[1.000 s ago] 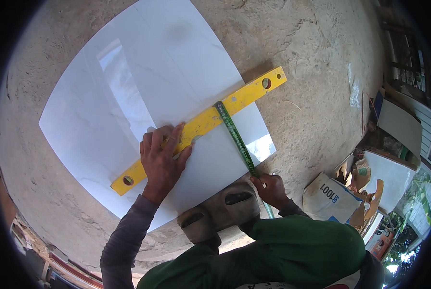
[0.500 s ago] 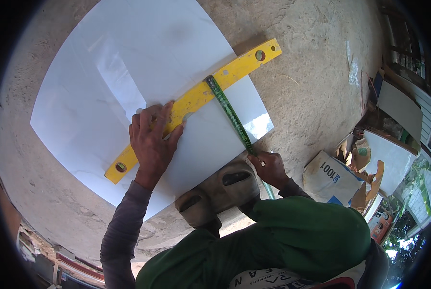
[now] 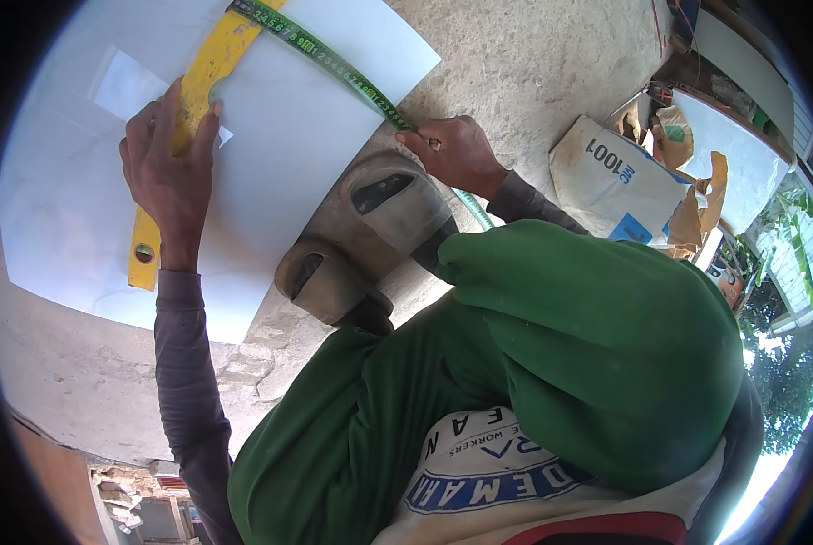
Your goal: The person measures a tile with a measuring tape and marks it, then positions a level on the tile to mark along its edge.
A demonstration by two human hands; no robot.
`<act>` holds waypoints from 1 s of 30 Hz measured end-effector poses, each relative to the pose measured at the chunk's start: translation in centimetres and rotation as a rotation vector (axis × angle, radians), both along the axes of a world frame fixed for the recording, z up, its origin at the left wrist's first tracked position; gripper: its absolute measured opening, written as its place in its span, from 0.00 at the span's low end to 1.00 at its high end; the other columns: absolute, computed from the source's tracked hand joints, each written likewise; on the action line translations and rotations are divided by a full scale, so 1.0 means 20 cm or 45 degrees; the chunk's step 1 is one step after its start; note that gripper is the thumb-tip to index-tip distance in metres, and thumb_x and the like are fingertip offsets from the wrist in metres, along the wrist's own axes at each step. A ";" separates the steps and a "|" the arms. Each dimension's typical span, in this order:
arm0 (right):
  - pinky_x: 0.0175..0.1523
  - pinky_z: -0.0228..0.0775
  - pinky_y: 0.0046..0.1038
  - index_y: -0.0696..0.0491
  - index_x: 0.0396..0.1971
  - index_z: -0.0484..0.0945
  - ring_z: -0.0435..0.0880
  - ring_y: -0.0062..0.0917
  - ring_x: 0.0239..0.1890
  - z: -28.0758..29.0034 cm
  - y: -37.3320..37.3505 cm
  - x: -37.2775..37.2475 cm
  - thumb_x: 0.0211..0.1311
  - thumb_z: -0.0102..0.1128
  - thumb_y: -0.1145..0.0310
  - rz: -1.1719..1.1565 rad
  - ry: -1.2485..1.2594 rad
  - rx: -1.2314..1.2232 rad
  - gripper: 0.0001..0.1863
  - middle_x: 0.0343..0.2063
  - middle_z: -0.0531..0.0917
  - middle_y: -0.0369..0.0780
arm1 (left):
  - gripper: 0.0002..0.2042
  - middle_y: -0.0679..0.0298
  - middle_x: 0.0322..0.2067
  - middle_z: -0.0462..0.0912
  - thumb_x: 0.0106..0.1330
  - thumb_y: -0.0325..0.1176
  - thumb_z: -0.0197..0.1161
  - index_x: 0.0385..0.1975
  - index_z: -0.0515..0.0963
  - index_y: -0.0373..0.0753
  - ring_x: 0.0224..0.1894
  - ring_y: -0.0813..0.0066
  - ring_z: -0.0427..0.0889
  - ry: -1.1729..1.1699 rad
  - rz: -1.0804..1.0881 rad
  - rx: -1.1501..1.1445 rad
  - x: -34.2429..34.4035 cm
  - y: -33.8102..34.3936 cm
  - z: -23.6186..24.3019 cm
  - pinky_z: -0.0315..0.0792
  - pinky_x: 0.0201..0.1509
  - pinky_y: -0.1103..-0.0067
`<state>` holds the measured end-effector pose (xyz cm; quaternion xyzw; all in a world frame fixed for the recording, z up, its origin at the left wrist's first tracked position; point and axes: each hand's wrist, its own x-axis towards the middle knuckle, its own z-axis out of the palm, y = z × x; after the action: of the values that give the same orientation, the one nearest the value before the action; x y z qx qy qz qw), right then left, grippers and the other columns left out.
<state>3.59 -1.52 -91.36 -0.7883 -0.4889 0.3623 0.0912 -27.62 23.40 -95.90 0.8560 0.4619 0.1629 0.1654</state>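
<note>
A large glossy white tile point(image 3: 288, 163) lies flat on the rough floor. Across it rests a yellow spirit level point(image 3: 208, 77), whose upper end runs out of view. My left hand point(image 3: 168, 168) grips the level around its middle, thumb on the near edge and fingers along the other side. A green tape measure blade point(image 3: 334, 65) stretches from the level's upper part over the tile to its right edge. There my right hand point(image 3: 461, 153) pinches the blade between thumb and fingers. More blade trails below that hand; the tape's case is not visible.
My feet in worn slip-on shoes point(image 3: 402, 209) stand close against the tile's near edge. On the right lie a crumpled white sack point(image 3: 610, 182) and torn cardboard point(image 3: 715, 195). A pale panel point(image 3: 729, 159) leans behind them. Rough concrete point(image 3: 515, 64) surrounds the tile.
The view has shifted, so tile, level and hands appear further up and left. Both hands keep their hold on the level and the tape blade.
</note>
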 end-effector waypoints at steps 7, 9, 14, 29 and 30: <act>0.30 0.76 0.48 0.53 0.21 0.86 0.84 0.48 0.21 0.01 0.00 0.00 0.74 0.69 0.49 0.023 -0.018 -0.046 0.26 0.16 0.82 0.47 | 0.27 0.65 0.54 0.85 0.68 0.50 0.80 0.66 0.87 0.53 0.54 0.64 0.82 0.087 0.020 0.012 0.02 -0.02 0.02 0.82 0.58 0.65; 0.28 0.72 0.45 0.55 0.19 0.84 0.79 0.43 0.17 -0.01 -0.02 0.00 0.75 0.71 0.50 0.017 -0.016 0.064 0.27 0.14 0.79 0.47 | 0.27 0.64 0.55 0.85 0.69 0.50 0.80 0.67 0.87 0.52 0.55 0.63 0.82 0.069 0.024 -0.001 0.02 -0.01 0.02 0.82 0.59 0.64; 0.26 0.69 0.43 0.56 0.17 0.81 0.75 0.40 0.13 -0.04 -0.04 0.00 0.75 0.72 0.52 0.030 -0.020 0.206 0.29 0.12 0.76 0.46 | 0.28 0.65 0.57 0.82 0.73 0.53 0.76 0.69 0.85 0.52 0.62 0.64 0.80 0.153 0.021 -0.041 0.01 -0.01 0.02 0.81 0.63 0.66; 0.29 0.73 0.47 0.55 0.18 0.83 0.79 0.46 0.16 -0.06 -0.06 0.03 0.76 0.69 0.51 0.041 0.020 0.217 0.28 0.14 0.78 0.48 | 0.27 0.64 0.55 0.82 0.70 0.50 0.79 0.67 0.86 0.48 0.57 0.62 0.80 0.123 0.057 -0.046 0.04 -0.04 0.04 0.81 0.60 0.63; 0.29 0.73 0.46 0.54 0.19 0.84 0.79 0.46 0.16 -0.05 -0.06 0.03 0.77 0.69 0.51 0.044 0.017 0.200 0.27 0.14 0.79 0.48 | 0.27 0.64 0.55 0.82 0.70 0.50 0.79 0.67 0.86 0.48 0.57 0.62 0.80 0.113 0.054 -0.047 0.04 -0.04 0.04 0.81 0.60 0.63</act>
<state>4.21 -2.63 -92.41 -0.7676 -0.5287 0.3297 0.1499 -26.74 22.57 -95.02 0.8492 0.4898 0.1196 0.1568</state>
